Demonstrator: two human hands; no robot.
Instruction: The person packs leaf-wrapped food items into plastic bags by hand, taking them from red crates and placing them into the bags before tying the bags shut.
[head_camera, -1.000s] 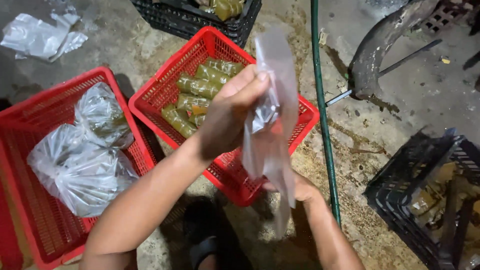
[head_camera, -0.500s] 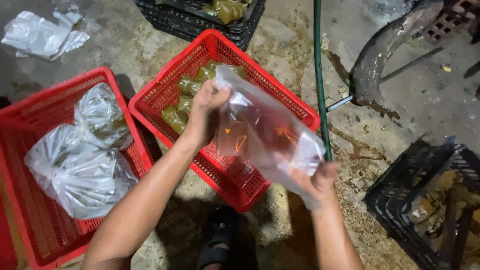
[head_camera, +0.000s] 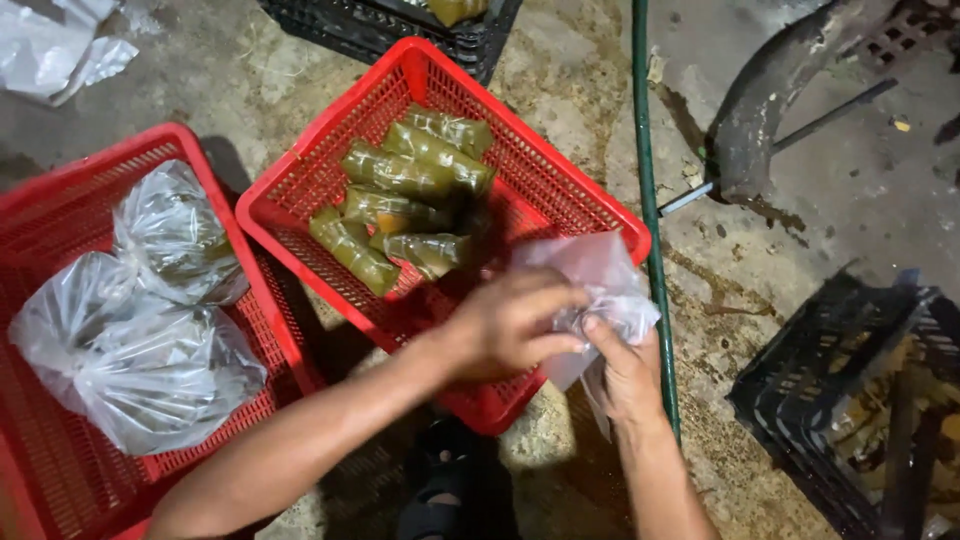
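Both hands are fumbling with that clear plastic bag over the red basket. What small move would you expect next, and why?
Probably spreading the bag's mouth open. The left hand and right hand both pinch the clear plastic bag, which looks crumpled and empty, right beside the leaf-wrapped rolls lying loose in the red basket.

Part of the clear plastic bag (head_camera: 600, 290) is hidden behind the left hand (head_camera: 510, 325) and the right hand (head_camera: 625, 375), and its opening cannot be made out. The near corner of the middle red basket (head_camera: 560, 185) is covered by the left forearm. The left red basket (head_camera: 60, 190) is cut off by the left and bottom edges. The black crate (head_camera: 850, 400) is cropped at the right edge, its contents too dark to tell. Another black crate (head_camera: 400, 30) is cut by the top edge.
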